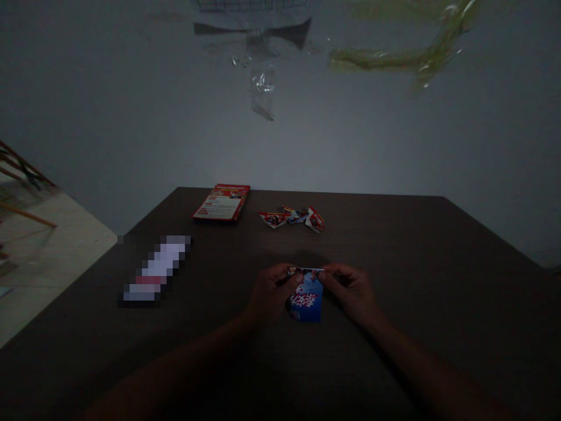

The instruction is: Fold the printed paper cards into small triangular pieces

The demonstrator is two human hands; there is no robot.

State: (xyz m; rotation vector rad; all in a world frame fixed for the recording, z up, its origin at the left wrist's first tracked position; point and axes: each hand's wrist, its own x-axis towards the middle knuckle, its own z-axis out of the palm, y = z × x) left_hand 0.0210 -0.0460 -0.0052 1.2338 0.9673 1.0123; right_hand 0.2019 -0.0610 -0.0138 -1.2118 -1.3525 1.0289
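Note:
A printed blue sheet of paper (pixel 310 301) with red-and-white lettering lies in front of me near the middle of the table. My left hand (pixel 272 292) pinches its upper left corner between thumb and fingers. At the upper right corner, my right hand (pixel 354 289) grips the same sheet in a pinch. Along the top, a narrow pale edge shows between both hands, apparently a fold. Beyond the hands sit folded pieces of red, white and blue printed paper (pixel 298 218), touching or overlapping one another. Parts of my fingers are hidden behind the sheet.
A stack of red-and-white leaflets (pixel 222 203) lies at the back left of the dark table (pixel 416 251). Nearer on the left is a pixelated flat oblong object (pixel 155 272). Behind the table stands a pale wall (pixel 372 128) with tape stuck on it. The room is dim.

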